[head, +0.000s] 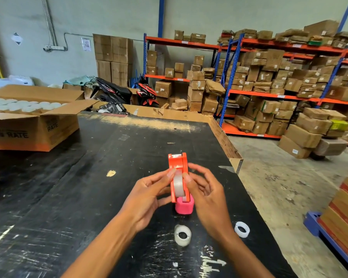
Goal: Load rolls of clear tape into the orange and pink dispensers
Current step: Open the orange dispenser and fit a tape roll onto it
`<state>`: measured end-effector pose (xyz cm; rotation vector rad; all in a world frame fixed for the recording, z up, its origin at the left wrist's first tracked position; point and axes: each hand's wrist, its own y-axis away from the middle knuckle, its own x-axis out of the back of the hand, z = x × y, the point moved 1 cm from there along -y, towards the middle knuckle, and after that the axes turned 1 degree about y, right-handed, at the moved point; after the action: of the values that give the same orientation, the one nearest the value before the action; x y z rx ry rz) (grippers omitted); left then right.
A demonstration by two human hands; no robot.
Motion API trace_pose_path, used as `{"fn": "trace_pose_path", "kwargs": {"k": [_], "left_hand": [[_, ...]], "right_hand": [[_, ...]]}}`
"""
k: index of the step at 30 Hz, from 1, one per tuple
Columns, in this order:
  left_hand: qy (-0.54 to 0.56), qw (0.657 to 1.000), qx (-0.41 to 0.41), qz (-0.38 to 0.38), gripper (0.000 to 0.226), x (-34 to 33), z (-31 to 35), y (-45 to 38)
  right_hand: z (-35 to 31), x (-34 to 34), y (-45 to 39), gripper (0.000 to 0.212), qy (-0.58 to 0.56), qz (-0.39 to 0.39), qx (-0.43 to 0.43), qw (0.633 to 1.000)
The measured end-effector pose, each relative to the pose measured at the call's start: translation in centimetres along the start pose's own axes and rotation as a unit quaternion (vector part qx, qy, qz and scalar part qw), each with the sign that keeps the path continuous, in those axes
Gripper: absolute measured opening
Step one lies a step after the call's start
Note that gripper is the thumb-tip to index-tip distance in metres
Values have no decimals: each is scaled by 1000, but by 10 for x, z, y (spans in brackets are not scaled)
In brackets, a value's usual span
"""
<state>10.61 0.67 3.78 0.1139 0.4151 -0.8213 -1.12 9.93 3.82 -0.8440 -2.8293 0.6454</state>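
Note:
An orange dispenser (179, 165) is held upright above the black table (88, 177), with a roll of clear tape (178, 184) sitting in its slot. My left hand (147, 195) grips the dispenser and roll from the left, thumb on the roll. My right hand (207, 193) pinches them from the right. A pink dispenser (184, 206) lies on the table just beneath the orange one. A second clear tape roll (182, 235) lies flat nearer to me, and a thin white ring (241, 229) lies to its right.
An open cardboard box (32, 125) filled with several tape rolls stands at the table's far left. The table's right edge (235, 163) drops to a concrete floor. Shelving with cartons fills the background; stacked boxes on a blue pallet (342, 223) stand at right.

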Motion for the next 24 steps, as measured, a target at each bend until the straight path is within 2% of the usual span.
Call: {"fn": "trace_pose_path", "kwargs": {"k": [2, 4, 13, 16, 19, 24], "left_hand": [[0, 1000, -11, 8, 49, -2, 3, 0], [-5, 1000, -20, 17, 49, -3, 3, 1], [1, 998, -29, 56, 43, -9, -2, -1], [-10, 998, -36, 56, 40, -6, -1, -1], [-30, 998, -39, 43, 38, -2, 3, -2], [-52, 997, -42, 32, 39, -2, 5, -3]], "right_hand": [[-6, 3, -5, 34, 3, -41, 12, 999], [-8, 3, -6, 37, 8, -53, 17, 998], [5, -5, 1, 37, 8, 33, 38, 999], [1, 0, -5, 45, 22, 7, 17, 1000], [-7, 3, -18, 43, 29, -41, 10, 999], [-15, 2, -31, 35, 40, -2, 28, 999]]}}
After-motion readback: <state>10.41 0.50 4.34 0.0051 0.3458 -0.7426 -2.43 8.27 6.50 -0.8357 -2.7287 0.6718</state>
